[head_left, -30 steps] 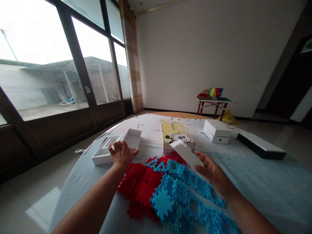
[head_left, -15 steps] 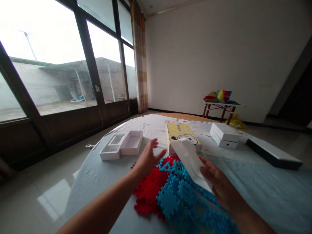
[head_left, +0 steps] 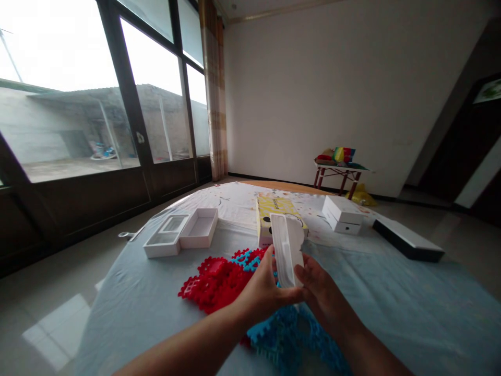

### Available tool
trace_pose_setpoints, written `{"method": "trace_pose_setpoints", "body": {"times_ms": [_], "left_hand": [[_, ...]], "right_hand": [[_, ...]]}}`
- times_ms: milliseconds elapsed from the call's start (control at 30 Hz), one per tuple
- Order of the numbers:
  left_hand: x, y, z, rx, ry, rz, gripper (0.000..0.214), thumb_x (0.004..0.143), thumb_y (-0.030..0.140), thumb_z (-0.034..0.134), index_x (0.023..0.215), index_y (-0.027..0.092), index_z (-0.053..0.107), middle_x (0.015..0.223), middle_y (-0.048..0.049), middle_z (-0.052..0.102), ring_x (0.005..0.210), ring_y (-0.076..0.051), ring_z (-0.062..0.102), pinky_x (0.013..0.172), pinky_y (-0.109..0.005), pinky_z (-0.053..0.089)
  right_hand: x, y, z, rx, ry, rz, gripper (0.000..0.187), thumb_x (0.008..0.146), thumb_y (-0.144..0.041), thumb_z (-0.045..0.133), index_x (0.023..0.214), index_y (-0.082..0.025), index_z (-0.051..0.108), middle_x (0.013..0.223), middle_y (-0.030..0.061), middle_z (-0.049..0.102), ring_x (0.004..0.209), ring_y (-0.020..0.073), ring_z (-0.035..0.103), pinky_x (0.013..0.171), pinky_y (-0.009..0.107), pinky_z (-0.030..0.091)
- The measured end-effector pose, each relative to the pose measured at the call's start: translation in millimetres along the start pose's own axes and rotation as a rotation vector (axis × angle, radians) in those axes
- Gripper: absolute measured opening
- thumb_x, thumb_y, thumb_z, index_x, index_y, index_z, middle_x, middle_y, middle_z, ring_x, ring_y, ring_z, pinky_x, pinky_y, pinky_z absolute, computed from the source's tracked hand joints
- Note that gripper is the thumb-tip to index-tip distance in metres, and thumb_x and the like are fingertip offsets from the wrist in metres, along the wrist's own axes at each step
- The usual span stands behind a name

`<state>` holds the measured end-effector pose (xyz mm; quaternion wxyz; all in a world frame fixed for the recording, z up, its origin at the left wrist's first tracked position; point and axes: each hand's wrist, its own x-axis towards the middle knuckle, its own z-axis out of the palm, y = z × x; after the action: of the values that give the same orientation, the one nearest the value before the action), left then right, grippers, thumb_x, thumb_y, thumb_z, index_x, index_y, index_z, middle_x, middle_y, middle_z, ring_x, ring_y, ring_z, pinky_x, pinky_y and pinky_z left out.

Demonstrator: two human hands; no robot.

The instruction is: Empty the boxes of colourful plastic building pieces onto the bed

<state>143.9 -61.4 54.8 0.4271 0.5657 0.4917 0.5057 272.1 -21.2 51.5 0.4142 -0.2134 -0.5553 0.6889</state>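
Both my hands hold a white tray-like box insert [head_left: 287, 245] upright above a pile of foam puzzle tiles. My left hand [head_left: 263, 288] grips its lower left edge with thumb and fingers closed. My right hand [head_left: 321, 297] holds its lower right side. Red tiles [head_left: 213, 279] lie to the left and blue tiles [head_left: 282, 334] lie under my hands. Behind the insert stands a yellow cartoon box [head_left: 274, 216].
An open white box with its lid [head_left: 178, 237] lies at the left on the light blue cloth [head_left: 410, 308]. A closed white box [head_left: 343, 214] and a flat black box [head_left: 407, 240] sit at the right. A small red table [head_left: 336, 169] stands by the far wall.
My left hand left the open white box and came right to the white insert. The insert has been turned upright between both hands.
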Motion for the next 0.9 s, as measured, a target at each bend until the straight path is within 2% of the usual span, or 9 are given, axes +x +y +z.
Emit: {"method": "trace_pose_setpoints", "body": {"times_ms": [100, 200, 300, 367, 500, 600, 733, 900], "left_hand": [[-4.4, 7.2, 1.1, -0.032, 0.037, 0.039, 0.083, 0.057, 0.031, 0.076, 0.127, 0.018, 0.033, 0.113, -0.0122, 0.056, 0.102, -0.025, 0.056, 0.083, -0.037, 0.045], [-1.0, 10.7, -13.9, 0.02, 0.171, 0.025, 0.086, 0.058, 0.037, 0.075, 0.13, 0.018, 0.032, 0.114, -0.0144, 0.055, 0.1, -0.027, 0.056, 0.083, -0.04, 0.045], [9.0, 5.8, -50.8, 0.217, 0.396, 0.03, 0.09, 0.059, 0.047, 0.071, 0.133, 0.017, 0.03, 0.124, -0.018, 0.047, 0.11, -0.031, 0.049, 0.092, -0.045, 0.038], [16.4, 0.1, -83.6, 0.418, 0.488, 0.038, 0.093, 0.058, 0.053, 0.069, 0.134, 0.014, 0.03, 0.132, -0.019, 0.039, 0.12, -0.032, 0.04, 0.099, -0.043, 0.032], [25.0, -7.8, -148.6, 0.972, 0.671, -0.138, 0.096, 0.061, 0.062, 0.058, 0.136, 0.012, 0.025, 0.134, -0.0174, 0.04, 0.126, -0.03, 0.033, 0.099, -0.038, 0.031], [26.9, -11.3, -184.9, 1.063, 0.772, -0.227, 0.098, 0.06, 0.058, 0.06, 0.136, 0.008, 0.023, 0.132, -0.0223, 0.041, 0.124, -0.034, 0.035, 0.097, -0.042, 0.03], [31.2, -17.8, -214.8, 1.108, 0.837, -0.317, 0.097, 0.057, 0.054, 0.063, 0.134, 0.007, 0.028, 0.133, -0.0251, 0.04, 0.124, -0.038, 0.032, 0.097, -0.049, 0.026], [39.9, -18.9, -234.7, 1.055, 0.849, -0.392, 0.087, 0.051, 0.053, 0.065, 0.124, 0.01, 0.044, 0.128, -0.0249, 0.046, 0.12, -0.042, 0.036, 0.094, -0.053, 0.027]], "right_hand": [[-1.0, 3.5, -4.7, -0.041, -0.001, 0.016, 0.054, 0.074, -0.045, 0.061, 0.121, -0.022, 0.05, 0.112, 0.0107, 0.061, 0.104, 0.028, 0.056, 0.086, 0.04, 0.045], [0.8, 12.4, -16.8, -0.122, 0.094, 0.029, 0.05, 0.073, -0.043, 0.063, 0.118, -0.024, 0.051, 0.115, 0.0075, 0.059, 0.111, 0.0269, 0.051, 0.092, 0.039, 0.042], [2.9, 19.9, -28.0, -0.127, 0.186, 0.041, 0.048, 0.071, -0.043, 0.065, 0.114, -0.025, 0.053, 0.117, 0.0057, 0.057, 0.113, 0.0261, 0.048, 0.092, 0.039, 0.042], [3.6, 21.2, -31.7, -0.132, 0.213, 0.054, 0.045, 0.071, -0.044, 0.065, 0.111, -0.025, 0.056, 0.115, 0.0056, 0.057, 0.111, 0.026, 0.049, 0.09, 0.038, 0.044], [4.6, 19.4, -33.3, -0.155, 0.22, 0.075, 0.042, 0.07, -0.046, 0.065, 0.105, -0.023, 0.059, 0.107, 0.0057, 0.06, 0.107, 0.0255, 0.051, 0.085, 0.036, 0.045], [6.1, 19.7, -34.3, -0.164, 0.192, 0.082, 0.04, 0.07, -0.046, 0.064, 0.102, -0.023, 0.06, 0.104, 0.0056, 0.062, 0.103, 0.0243, 0.052, 0.084, 0.035, 0.046], [7.7, 21.9, -37.1, -0.175, 0.175, 0.094, 0.036, 0.071, -0.045, 0.063, 0.1, -0.022, 0.062, 0.103, 0.005, 0.062, 0.1, 0.0234, 0.053, 0.082, 0.034, 0.046], [8.6, 22.7, -39.8, -0.197, 0.168, 0.101, 0.034, 0.072, -0.045, 0.061, 0.098, -0.022, 0.063, 0.101, 0.0052, 0.062, 0.1, 0.0235, 0.053, 0.082, 0.034, 0.045]]}}
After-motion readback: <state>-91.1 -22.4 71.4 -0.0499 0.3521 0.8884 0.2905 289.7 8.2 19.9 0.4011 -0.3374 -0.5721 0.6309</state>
